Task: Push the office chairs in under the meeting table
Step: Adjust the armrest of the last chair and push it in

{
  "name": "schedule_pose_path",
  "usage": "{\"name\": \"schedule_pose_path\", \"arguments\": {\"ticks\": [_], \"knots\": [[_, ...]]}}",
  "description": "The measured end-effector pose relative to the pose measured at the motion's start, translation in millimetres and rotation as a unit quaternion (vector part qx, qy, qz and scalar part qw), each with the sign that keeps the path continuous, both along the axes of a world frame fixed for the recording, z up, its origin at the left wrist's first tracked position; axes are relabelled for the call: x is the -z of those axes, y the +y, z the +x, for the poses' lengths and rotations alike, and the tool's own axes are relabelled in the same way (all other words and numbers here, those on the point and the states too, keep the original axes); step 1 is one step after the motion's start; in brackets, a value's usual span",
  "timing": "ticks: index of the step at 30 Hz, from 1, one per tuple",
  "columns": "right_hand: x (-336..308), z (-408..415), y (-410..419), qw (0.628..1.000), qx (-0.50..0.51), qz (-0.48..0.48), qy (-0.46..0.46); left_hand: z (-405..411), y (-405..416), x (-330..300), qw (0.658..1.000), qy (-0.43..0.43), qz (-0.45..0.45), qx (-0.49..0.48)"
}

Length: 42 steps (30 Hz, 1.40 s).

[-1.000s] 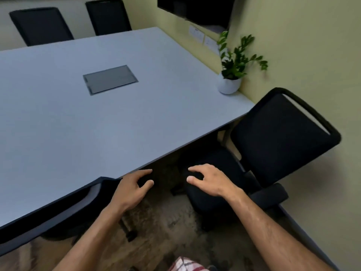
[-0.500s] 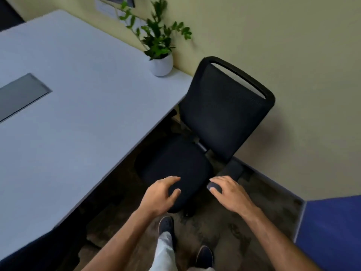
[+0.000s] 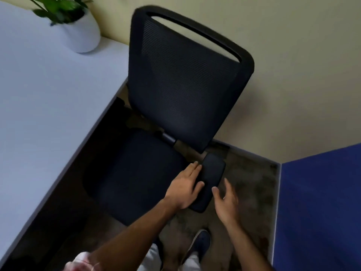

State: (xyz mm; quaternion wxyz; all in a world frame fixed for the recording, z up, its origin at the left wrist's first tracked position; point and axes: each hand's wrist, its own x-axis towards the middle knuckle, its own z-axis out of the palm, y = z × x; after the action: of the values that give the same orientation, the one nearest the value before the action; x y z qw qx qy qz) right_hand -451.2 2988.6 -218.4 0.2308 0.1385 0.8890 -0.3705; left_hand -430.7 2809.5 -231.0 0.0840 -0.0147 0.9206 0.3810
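A black office chair (image 3: 181, 81) with a mesh back stands beside the corner of the pale grey meeting table (image 3: 45, 98), its seat (image 3: 136, 173) partly out from under the edge. My left hand (image 3: 184, 187) lies flat with fingers spread on the seat's right side, touching the chair's padded armrest (image 3: 210, 180). My right hand (image 3: 226, 200) hovers open just right of that armrest, fingers apart, holding nothing.
A white pot with a green plant (image 3: 80, 30) stands on the table corner. A yellow wall (image 3: 293, 75) runs close behind the chair and a blue partition (image 3: 320, 202) closes the right side. My shoes (image 3: 201, 243) stand on mottled carpet below.
The view has swung right and closer to the chair. My left hand slid from the seat front to the armrest side; my right hand came off the armrest end and hangs beside it.
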Motion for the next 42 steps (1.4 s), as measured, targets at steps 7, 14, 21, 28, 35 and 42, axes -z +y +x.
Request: {"name": "schedule_pose_path", "arguments": {"ticks": [7, 14, 21, 28, 35, 42], "knots": [[40.0, 11.3, -32.2, 0.842, 0.297, -0.414, -0.178, -18.4, 28.1, 31.1, 0.997, 0.053, -0.041, 0.038], [37.1, 5.8, -33.0, 0.816, 0.312, -0.444, -0.198, -26.7, 35.6, 29.1, 0.967, 0.076, -0.17, 0.172], [70.9, -2.2, -31.3, 0.833, 0.266, -0.449, -0.185, -35.1, 34.8, 57.3, 0.961, 0.051, -0.186, 0.196], [127.3, 2.9, -29.9, 0.843, 0.262, -0.427, -0.197, -30.4, 31.1, 112.0, 0.962, 0.057, -0.159, 0.215], [133.8, -0.1, -24.1, 0.848, 0.246, -0.42, -0.208, -37.9, 32.6, 113.0, 0.965, 0.054, -0.158, 0.204], [46.1, -10.8, 5.5, 0.967, 0.031, -0.131, -0.217, -3.0, 13.2, 41.0, 0.989, 0.017, -0.093, 0.111]]}}
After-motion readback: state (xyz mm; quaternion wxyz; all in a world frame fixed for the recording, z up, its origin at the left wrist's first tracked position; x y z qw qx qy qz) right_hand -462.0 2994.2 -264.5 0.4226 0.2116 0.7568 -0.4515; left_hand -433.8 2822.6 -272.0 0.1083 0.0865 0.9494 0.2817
